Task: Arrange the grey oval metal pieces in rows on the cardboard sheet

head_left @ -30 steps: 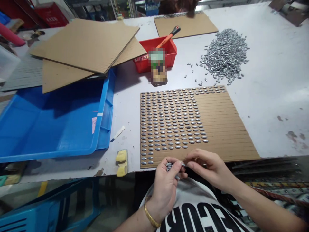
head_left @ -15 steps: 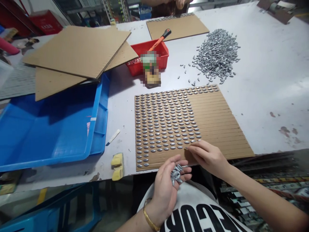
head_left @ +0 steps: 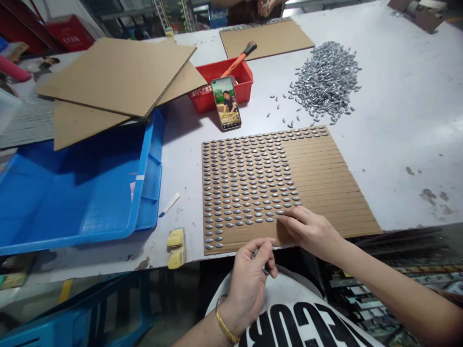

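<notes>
**Left hand [head_left: 249, 289] curled on silver oval pieces [head_left: 265, 270], right hand [head_left: 311, 233] at the grooved cardboard board [head_left: 325, 193]**

The left hand, a gold bangle [head_left: 224, 325] on its wrist, sits just above the lettered shirt [head_left: 289, 323]. Its fingers are pressed together over the pieces, with only a little silver showing between them. The right hand reaches over the near part of the board, its fingers close together and its fingertips [head_left: 281, 218] low beside the end of a filled row. Whether they pinch a piece cannot be told.

The board lies on a white table [head_left: 408, 144], with pieces in tight rows across its left part and bare grooves on its right. To its left are a yellow sponge [head_left: 176, 248], a white strip [head_left: 170, 205] and a blue plastic tray [head_left: 152, 159]. Farther off lie a heap of the pieces [head_left: 325, 79], a phone [head_left: 226, 103] in front of a red crate [head_left: 231, 72], overlapping cardboard sheets [head_left: 119, 77] and a second board [head_left: 265, 38]. A co-worker's hand [head_left: 265, 6] shows beyond it.
</notes>
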`<state>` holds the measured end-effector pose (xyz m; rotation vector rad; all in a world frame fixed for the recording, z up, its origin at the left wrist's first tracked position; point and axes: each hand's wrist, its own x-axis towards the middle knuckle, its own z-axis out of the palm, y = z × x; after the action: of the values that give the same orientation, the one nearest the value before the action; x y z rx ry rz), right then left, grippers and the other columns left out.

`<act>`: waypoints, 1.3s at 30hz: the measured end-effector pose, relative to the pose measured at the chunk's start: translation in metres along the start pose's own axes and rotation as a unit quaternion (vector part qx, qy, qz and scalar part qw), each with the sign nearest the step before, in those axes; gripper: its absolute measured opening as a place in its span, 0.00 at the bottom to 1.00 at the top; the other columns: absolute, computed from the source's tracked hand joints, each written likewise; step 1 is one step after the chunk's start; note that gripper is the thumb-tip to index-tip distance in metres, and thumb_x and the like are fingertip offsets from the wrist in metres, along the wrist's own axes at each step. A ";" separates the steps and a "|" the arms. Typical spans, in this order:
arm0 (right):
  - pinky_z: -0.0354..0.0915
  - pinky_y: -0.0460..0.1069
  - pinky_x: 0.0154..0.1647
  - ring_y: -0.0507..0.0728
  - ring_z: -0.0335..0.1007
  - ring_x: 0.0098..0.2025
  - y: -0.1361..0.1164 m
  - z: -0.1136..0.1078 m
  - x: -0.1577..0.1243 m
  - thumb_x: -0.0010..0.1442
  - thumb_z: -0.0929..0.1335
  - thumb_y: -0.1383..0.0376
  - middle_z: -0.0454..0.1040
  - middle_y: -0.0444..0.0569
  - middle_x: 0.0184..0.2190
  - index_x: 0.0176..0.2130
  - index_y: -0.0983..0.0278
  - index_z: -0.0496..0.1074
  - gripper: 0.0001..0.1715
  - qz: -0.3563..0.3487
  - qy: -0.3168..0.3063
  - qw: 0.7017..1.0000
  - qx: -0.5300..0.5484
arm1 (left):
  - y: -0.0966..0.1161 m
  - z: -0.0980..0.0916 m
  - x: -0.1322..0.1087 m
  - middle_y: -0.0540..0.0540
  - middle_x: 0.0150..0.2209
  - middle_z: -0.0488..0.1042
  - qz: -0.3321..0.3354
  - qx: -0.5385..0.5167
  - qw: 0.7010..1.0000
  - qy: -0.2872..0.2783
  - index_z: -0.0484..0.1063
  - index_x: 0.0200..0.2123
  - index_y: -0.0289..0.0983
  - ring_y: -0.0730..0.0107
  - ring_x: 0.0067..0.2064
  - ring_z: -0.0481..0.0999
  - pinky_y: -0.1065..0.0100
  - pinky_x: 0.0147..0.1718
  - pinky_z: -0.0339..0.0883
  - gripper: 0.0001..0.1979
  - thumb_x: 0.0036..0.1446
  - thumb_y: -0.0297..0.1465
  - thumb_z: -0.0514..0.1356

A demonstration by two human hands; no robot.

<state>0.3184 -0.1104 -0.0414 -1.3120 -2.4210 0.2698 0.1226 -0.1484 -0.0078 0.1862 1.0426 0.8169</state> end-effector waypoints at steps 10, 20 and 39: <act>0.69 0.47 0.36 0.53 0.71 0.38 -0.038 -0.015 -0.003 0.62 0.65 0.66 0.73 0.50 0.37 0.43 0.62 0.72 0.09 0.160 -0.020 0.885 0.436 | 0.002 0.002 0.001 0.45 0.31 0.72 0.009 -0.014 1.000 -0.008 0.70 0.33 0.33 0.73 0.31 0.70 0.72 0.29 0.63 0.08 0.52 0.31 0.65; 0.69 0.49 0.43 0.55 0.71 0.43 -0.049 -0.001 -0.014 0.61 0.64 0.72 0.73 0.53 0.41 0.45 0.62 0.72 0.14 0.089 0.078 0.932 0.344 | -0.005 0.003 0.004 0.49 0.26 0.66 -0.002 0.004 1.000 -0.019 0.70 0.33 0.33 0.78 0.28 0.64 0.75 0.25 0.58 0.08 0.54 0.32 0.64; 0.69 0.52 0.42 0.57 0.67 0.42 0.019 0.002 -0.019 0.62 0.61 0.74 0.73 0.53 0.42 0.50 0.62 0.69 0.19 0.000 0.041 0.998 0.040 | -0.003 0.012 0.001 0.38 0.37 0.76 -0.054 -0.009 0.999 -0.001 0.65 0.36 0.34 0.65 0.33 0.77 0.69 0.28 0.67 0.09 0.57 0.34 0.59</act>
<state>0.3417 -0.1157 -0.0541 -1.2630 -2.3175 0.3023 0.1338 -0.1470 -0.0034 0.1139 1.0338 0.7288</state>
